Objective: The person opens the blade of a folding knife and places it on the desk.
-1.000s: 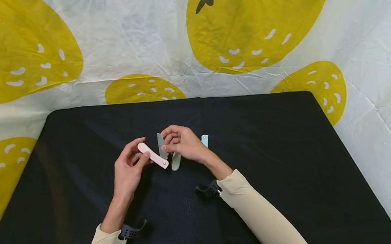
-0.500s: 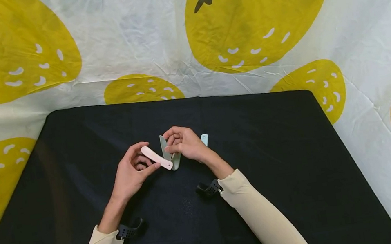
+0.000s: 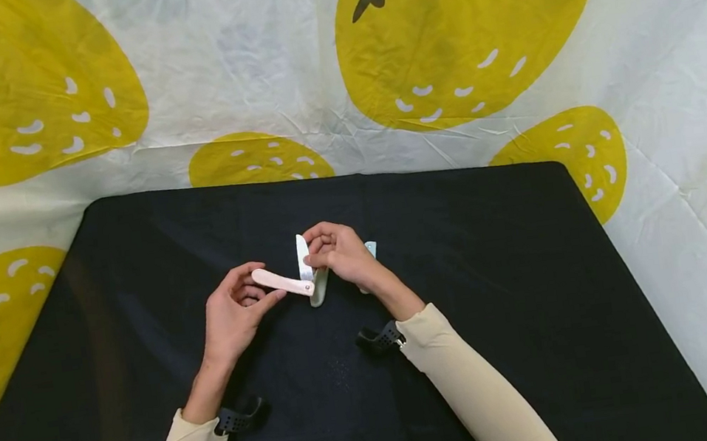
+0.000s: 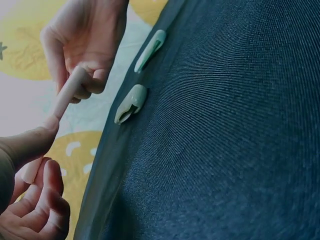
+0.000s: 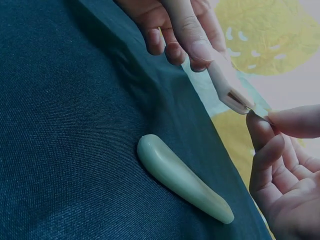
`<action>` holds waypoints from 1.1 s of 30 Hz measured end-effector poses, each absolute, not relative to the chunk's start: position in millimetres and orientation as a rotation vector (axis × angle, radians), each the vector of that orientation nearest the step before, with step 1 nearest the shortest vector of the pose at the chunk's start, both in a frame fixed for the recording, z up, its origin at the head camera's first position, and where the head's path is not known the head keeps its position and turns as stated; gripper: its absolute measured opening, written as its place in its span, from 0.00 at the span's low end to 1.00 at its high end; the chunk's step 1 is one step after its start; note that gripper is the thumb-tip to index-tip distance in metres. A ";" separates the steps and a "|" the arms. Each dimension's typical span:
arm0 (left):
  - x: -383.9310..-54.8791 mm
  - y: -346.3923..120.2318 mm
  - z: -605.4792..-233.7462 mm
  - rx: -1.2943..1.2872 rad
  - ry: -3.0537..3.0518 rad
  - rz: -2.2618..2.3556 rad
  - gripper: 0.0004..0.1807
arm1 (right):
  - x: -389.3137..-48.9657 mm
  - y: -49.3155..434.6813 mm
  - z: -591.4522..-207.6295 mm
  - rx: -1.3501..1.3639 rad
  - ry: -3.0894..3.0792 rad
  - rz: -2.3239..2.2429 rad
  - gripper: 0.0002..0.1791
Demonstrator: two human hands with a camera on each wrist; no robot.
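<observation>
A folding knife with a pale pink handle (image 3: pixel 281 282) is held in the air, partly unfolded. Its silver blade (image 3: pixel 304 257) points up and away from the pivot. My left hand (image 3: pixel 232 315) grips the handle between thumb and fingers. My right hand (image 3: pixel 339 252) pinches the blade between thumb and fingertips. Below the hands, a pale green folding knife (image 5: pixel 182 180) lies folded on the black cloth. A light blue folding knife (image 3: pixel 371 248) lies further right, partly hidden by my right wrist in the head view.
A black cloth (image 3: pixel 468 272) covers the table. Behind it hangs a white sheet (image 3: pixel 250 48) printed with yellow shapes. Each wrist wears a dark strap (image 3: pixel 379 338).
The angle between pink handle and blade has widened. The left hand shifted slightly right, then a little back, and the handle lies flatter. The right hand moved slightly right, blade still pinched.
</observation>
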State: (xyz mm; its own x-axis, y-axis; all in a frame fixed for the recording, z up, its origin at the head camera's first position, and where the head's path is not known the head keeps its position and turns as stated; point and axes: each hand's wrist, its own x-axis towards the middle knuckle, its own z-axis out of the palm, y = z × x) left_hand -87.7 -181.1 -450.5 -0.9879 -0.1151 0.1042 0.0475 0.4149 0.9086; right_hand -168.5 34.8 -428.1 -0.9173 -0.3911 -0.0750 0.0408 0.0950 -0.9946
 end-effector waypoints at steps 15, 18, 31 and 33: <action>-85.5 -174.5 -448.1 0.224 -2.329 -1.681 0.27 | -171.2 35.4 -426.1 -0.241 2.045 -2.048 0.17; -85.9 -173.9 -449.2 0.248 -2.300 -1.693 0.27 | -171.8 35.1 -426.2 -0.206 2.044 -2.067 0.16; -83.2 -177.7 -455.8 0.251 -2.195 -1.684 0.22 | -171.8 34.3 -430.6 -0.146 2.049 -2.106 0.16; -82.5 -177.4 -456.5 0.242 -2.201 -1.667 0.21 | -172.0 35.5 -429.7 -0.144 2.044 -2.112 0.16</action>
State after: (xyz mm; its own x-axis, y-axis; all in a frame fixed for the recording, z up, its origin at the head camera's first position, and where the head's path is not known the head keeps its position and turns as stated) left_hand -82.5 -177.4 -456.5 -0.9177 -0.3514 0.1856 0.0833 0.2865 0.9545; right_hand -172.0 35.5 -429.7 -0.9756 -0.2089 -0.0677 0.0745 -0.0251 -0.9969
